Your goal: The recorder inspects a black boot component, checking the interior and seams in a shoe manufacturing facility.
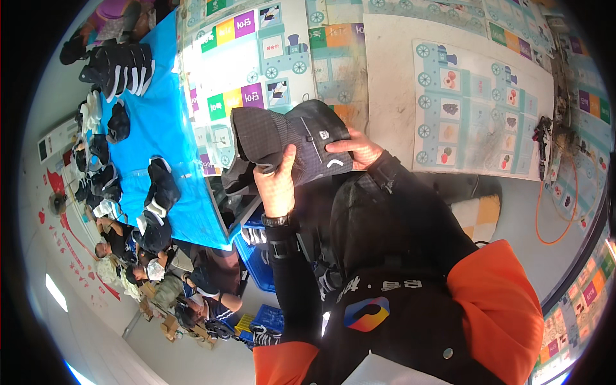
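Both my hands hold a black shoe upper (298, 135) with a fine grid pattern and small white marks, just above the near edge of the table. My left hand (277, 186) grips its lower left side, thumb pointing up along the fabric. At the right end my right hand (360, 151) is closed round it, with fingers across the front beside a white mark. No sole shows on the piece from here. Another dark piece (239, 179) lies just behind and left of my left hand, partly hidden.
A blue-covered table (147, 128) on the left carries several black and white shoes (119, 67). Printed sheets (475, 109) cover the worktable ahead. Blue crates (266, 317) stand below at the left. Several people (205, 289) sit at the far left. An orange cord (558, 240) hangs at the right.
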`<state>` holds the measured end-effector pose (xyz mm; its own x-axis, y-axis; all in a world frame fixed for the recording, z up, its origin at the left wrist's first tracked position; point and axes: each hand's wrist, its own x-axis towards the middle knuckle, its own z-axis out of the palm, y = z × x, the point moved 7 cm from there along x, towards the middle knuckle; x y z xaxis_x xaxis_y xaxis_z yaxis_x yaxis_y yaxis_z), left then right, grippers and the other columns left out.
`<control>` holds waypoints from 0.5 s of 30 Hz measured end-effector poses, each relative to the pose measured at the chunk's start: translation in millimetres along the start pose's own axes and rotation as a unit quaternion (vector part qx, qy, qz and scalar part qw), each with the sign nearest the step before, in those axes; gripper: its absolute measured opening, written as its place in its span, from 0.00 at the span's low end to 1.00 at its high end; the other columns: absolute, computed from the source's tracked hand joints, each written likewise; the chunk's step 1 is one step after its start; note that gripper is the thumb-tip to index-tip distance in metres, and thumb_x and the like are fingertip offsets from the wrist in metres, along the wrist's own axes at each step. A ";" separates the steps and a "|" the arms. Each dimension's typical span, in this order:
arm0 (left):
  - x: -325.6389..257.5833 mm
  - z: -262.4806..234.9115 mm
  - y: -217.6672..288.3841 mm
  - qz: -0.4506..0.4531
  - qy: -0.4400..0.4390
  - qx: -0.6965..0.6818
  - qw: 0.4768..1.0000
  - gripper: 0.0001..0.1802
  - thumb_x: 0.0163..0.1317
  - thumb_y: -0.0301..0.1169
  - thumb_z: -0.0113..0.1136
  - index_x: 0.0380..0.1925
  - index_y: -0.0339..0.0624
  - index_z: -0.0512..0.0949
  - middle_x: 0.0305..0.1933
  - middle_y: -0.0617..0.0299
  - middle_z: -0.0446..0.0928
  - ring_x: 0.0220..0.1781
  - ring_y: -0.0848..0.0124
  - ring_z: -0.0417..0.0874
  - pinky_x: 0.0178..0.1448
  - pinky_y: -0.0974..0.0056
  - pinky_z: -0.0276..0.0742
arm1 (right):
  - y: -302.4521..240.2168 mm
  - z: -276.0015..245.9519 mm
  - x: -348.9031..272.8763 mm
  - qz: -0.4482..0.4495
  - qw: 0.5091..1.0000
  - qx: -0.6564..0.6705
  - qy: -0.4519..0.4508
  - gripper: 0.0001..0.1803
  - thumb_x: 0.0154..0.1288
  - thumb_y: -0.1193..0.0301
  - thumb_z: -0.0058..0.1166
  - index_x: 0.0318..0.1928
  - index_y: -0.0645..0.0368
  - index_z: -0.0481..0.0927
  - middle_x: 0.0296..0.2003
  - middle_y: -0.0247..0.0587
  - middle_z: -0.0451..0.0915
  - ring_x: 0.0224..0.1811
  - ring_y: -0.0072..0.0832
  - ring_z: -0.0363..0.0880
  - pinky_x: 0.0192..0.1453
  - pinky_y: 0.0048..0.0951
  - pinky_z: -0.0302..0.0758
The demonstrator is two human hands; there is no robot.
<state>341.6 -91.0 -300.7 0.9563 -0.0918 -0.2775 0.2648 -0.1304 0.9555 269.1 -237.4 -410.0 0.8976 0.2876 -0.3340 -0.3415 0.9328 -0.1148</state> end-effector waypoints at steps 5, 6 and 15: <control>7.1 -2.0 -15.4 -0.026 -0.007 -0.010 1.000 0.23 0.61 0.31 0.79 0.54 0.35 0.82 0.51 0.67 0.83 0.50 0.75 0.79 0.59 0.65 0.74 | -0.3 -1.8 0.3 -0.004 1.000 -0.011 0.016 0.26 0.66 0.83 0.62 0.65 0.66 0.76 0.56 0.46 0.85 0.55 0.35 0.88 0.60 0.38 0.86; 8.6 -2.9 -20.1 -0.031 -0.005 -0.046 0.998 0.25 0.61 0.30 0.80 0.56 0.36 0.81 0.54 0.67 0.82 0.52 0.75 0.79 0.61 0.64 0.73 | -0.7 -2.2 1.1 -0.014 1.000 -0.018 0.011 0.26 0.66 0.83 0.63 0.65 0.66 0.76 0.55 0.46 0.85 0.54 0.35 0.88 0.59 0.38 0.86; 16.4 4.7 -51.4 -0.070 -0.040 -0.075 0.994 0.25 0.63 0.21 0.75 0.59 0.39 0.79 0.57 0.67 0.80 0.53 0.74 0.80 0.61 0.65 0.77 | 7.3 -21.3 9.0 -0.022 1.000 -0.016 0.000 0.25 0.65 0.81 0.63 0.63 0.67 0.78 0.54 0.45 0.86 0.54 0.33 0.87 0.61 0.35 0.83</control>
<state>343.1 -90.5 -354.9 0.8975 -0.1627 -0.4099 0.4156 0.0012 0.9095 268.9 -232.6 -433.8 0.9120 0.2460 -0.3282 -0.3099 0.9375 -0.1585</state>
